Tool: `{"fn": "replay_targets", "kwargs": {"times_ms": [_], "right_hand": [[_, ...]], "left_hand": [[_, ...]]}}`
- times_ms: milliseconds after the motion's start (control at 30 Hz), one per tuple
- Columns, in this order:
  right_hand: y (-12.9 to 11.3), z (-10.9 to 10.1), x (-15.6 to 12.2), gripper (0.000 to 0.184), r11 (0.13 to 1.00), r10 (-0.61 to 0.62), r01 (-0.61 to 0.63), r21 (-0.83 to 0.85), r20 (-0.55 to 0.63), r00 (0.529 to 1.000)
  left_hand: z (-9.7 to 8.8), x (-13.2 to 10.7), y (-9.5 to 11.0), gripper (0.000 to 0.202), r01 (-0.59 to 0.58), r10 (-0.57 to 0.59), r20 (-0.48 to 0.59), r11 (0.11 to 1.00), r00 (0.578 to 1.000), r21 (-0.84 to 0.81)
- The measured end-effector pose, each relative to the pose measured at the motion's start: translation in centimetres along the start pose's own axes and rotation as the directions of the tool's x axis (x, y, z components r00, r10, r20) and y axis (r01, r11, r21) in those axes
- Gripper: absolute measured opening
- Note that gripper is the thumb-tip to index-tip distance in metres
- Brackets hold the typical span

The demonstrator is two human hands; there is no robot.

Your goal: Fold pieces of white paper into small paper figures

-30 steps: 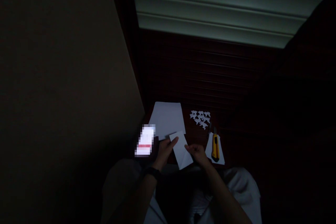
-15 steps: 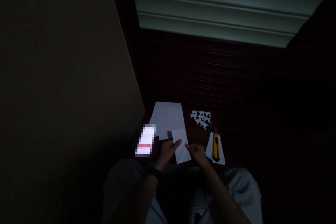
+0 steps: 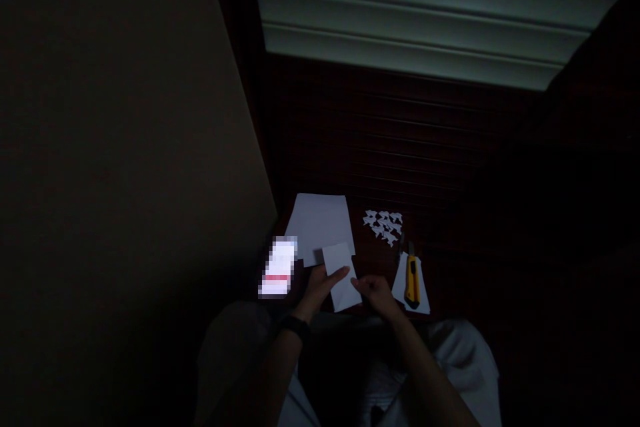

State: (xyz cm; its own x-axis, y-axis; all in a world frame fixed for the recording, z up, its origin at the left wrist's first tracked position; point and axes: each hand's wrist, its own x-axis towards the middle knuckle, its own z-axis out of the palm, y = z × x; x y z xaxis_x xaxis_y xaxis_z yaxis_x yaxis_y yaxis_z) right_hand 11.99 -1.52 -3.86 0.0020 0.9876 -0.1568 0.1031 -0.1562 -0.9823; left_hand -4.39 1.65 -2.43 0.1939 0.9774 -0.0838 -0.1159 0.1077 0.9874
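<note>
In dim light I hold a small white paper piece (image 3: 341, 268) between both hands over a dark table. My left hand (image 3: 320, 288) pinches its left edge, with a dark watch on the wrist. My right hand (image 3: 376, 295) pinches its lower right edge. The paper stands tilted, its top corner over a larger white sheet (image 3: 320, 223) lying flat behind it.
A lit phone screen (image 3: 278, 268) lies left of my hands. A yellow utility knife (image 3: 411, 278) rests on a paper scrap at the right. Several small folded white paper shapes (image 3: 383, 225) are grouped behind it. A beige wall stands to the left, a slatted panel beyond.
The paper between my hands has turned and folded shorter, its top edge rising toward the larger sheet. My hands stay in about the same place.
</note>
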Motion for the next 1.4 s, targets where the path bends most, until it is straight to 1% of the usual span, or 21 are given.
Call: {"fn": "replay_targets", "kwargs": {"times_ms": [67, 133, 200, 267, 333, 400, 533, 567, 600, 667, 767, 833, 900, 967, 1033, 1067, 1133, 1167, 1233, 1300, 1400], "right_hand": [[0.0, 0.0, 0.0, 0.041, 1.000, 0.007, -0.007, -0.010, 0.023, 1.000], [0.2, 0.1, 0.1, 0.040, 1.000, 0.011, -0.011, -0.024, 0.007, 1.000], [0.3, 0.3, 0.0, 0.041, 0.999, 0.036, -0.036, -0.017, -0.004, 0.999], [0.3, 0.6, -0.3, 0.041, 0.998, 0.066, -0.066, 0.005, 0.014, 0.998], [0.1, 0.7, -0.9, 0.042, 0.998, 0.067, -0.067, 0.014, 0.038, 0.997], [-0.1, 0.7, -1.6, 0.042, 0.999, 0.042, -0.042, 0.000, 0.054, 0.998], [-0.3, -0.2, -3.4, 0.041, 0.999, 0.025, -0.021, -0.033, 0.110, 0.994], [-0.2, -0.5, -3.7, 0.041, 0.999, 0.026, -0.022, -0.034, 0.121, 0.992], [-0.2, -0.9, -3.8, 0.040, 1.000, 0.022, -0.020, -0.020, 0.102, 0.995], [-0.4, -1.5, -3.6, 0.039, 1.000, 0.005, -0.005, 0.024, 0.013, 1.000], [-1.3, -1.7, -2.3, 0.034, 0.994, -0.034, 0.046, 0.101, -0.116, 0.993], [-2.0, -1.5, -1.0, 0.041, 0.990, -0.029, 0.047, 0.130, -0.137, 0.990], [-2.5, -1.2, 0.1, 0.041, 0.991, 0.039, -0.031, 0.131, -0.060, 0.997], [-2.6, -1.0, 1.0, 0.038, 0.989, 0.106, -0.108, 0.101, 0.028, 0.994], [-2.5, -1.1, 1.7, 0.038, 0.987, 0.140, -0.141, 0.081, 0.021, 0.990], [-2.4, -1.2, 2.0, 0.037, 0.985, 0.140, -0.139, 0.100, -0.004, 0.990], [-2.5, -1.4, 2.4, 0.035, 0.974, 0.120, -0.101, 0.203, -0.080, 0.990], [-2.6, -1.4, 2.5, 0.033, 0.958, 0.110, -0.074, 0.276, -0.120, 0.987], [-2.9, -1.3, 2.5, 0.031, 0.912, 0.108, -0.024, 0.410, -0.183, 0.977], [-3.1, -0.9, 2.2, 0.031, 0.872, 0.119, -0.004, 0.489, -0.204, 0.972], [-3.2, -0.2, 1.7, 0.032, 0.846, 0.121, -0.001, 0.533, -0.190, 0.974]], "left_hand": [[0.2, 0.0, 0.0, 0.038, 0.001, -0.001, -0.019, 1.000, 1.000, -0.010], [0.4, 0.2, -0.1, 0.037, 0.002, -0.002, -0.068, 1.000, 0.998, -0.009], [0.3, 0.3, -0.3, 0.039, 0.006, -0.008, -0.118, 1.000, 0.993, -0.016], [0.2, 0.4, -0.5, 0.040, 0.016, -0.020, -0.149, 0.999, 0.989, -0.031], [0.0, 0.5, -0.5, 0.041, 0.026, -0.034, -0.156, 0.998, 0.987, -0.049], [-0.1, 0.5, -0.5, 0.041, 0.028, -0.041, -0.166, 0.997, 0.985, -0.077], [-0.1, 0.4, -0.2, 0.045, 0.003, -0.033, -0.195, 0.988, 0.980, -0.152], [-0.1, 0.3, -0.1, 0.046, -0.001, -0.030, -0.190, 0.987, 0.981, -0.162], [-0.1, 0.3, 0.0, 0.046, 0.000, -0.030, -0.180, 0.986, 0.983, -0.165], [-0.1, 0.2, 0.2, 0.046, 0.020, -0.042, -0.148, 0.989, 0.988, -0.146], [-0.1, 0.0, 0.4, 0.043, 0.063, -0.067, -0.063, 0.996, 0.996, -0.065], [0.0, 0.1, 0.5, 0.041, 0.064, -0.064, 0.013, 0.998, 0.998, -0.007], [0.1, 0.2, 0.6, 0.041, 0.040, -0.042, 0.079, 0.999, 0.996, 0.025], [0.1, 0.2, 1.0, 0.045, 0.017, -0.020, 0.119, 0.999, 0.993, 0.027], [0.1, 0.1, 1.5, 0.048, 0.014, -0.015, 0.142, 1.000, 0.990, 0.004], [0.0, 0.0, 1.9, 0.049, 0.027, -0.023, 0.151, 0.999, 0.988, -0.022], [-0.1, -0.5, 2.6, 0.050, 0.078, -0.057, 0.178, 0.991, 0.982, -0.113], [-0.2, -0.7, 2.9, 0.051, 0.116, -0.081, 0.194, 0.978, 0.978, -0.176], [-0.1, -1.2, 3.3, 0.051, 0.151, -0.093, 0.207, 0.946, 0.974, -0.287], [0.2, -1.4, 3.4, 0.049, 0.154, -0.094, 0.195, 0.934, 0.976, -0.323], [0.8, -1.1, 3.0, 0.046, 0.128, -0.092, 0.129, 0.943, 0.987, -0.306]]}}
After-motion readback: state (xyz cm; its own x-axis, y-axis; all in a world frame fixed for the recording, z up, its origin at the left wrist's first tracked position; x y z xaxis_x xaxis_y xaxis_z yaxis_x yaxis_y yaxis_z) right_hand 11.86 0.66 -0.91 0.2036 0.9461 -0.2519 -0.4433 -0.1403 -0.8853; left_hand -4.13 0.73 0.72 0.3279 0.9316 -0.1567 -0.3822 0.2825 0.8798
